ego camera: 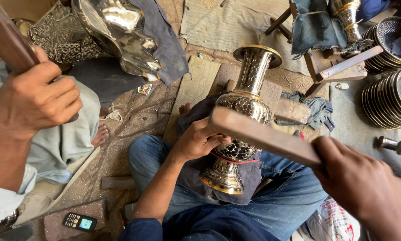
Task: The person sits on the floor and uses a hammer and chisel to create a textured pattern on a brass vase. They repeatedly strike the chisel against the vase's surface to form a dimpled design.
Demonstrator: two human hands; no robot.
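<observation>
**Two hands on a brass vase, wooden bat across it**

Right hand (359, 180), nearest, lower right: back of hand up, wrist coming in from the bottom right corner, slightly blurred. Fingers wrapped tight round the end of a flat wooden bat (265, 136); fist closed on it. The bat runs up and left from the fist and lies across the belly of the vase (241, 118); can't tell if it touches the metal.

Left hand (200, 139): forearm rises from the bottom centre over the left knee, wrist bent right. Fingers curled and pressed on the left side of the vase's belly, thumb tucked under the bat end. Firm hold, not spread.

The vase is brass with hammered scale pattern, lying tilted on the person's lap, foot toward the body, flared mouth pointing away. It rests on a dark cloth (249, 178) spread over blue jeans (289, 201), a red band round its lower part.

On the floor at the bottom left edge: a small mobile phone (79, 221).

Left edge: another person's hand (33, 100), fist closed round a dark wooden handle (8, 42), light sleeve below it.

Farther: a shiny metal piece (120, 31) on grey cloth at the top, an embossed tray (59, 38) beside it. Right edge: stacks of dark-rimmed plates (390, 100). Top right: a wooden stand (339, 64) with a second vase (348, 18).
</observation>
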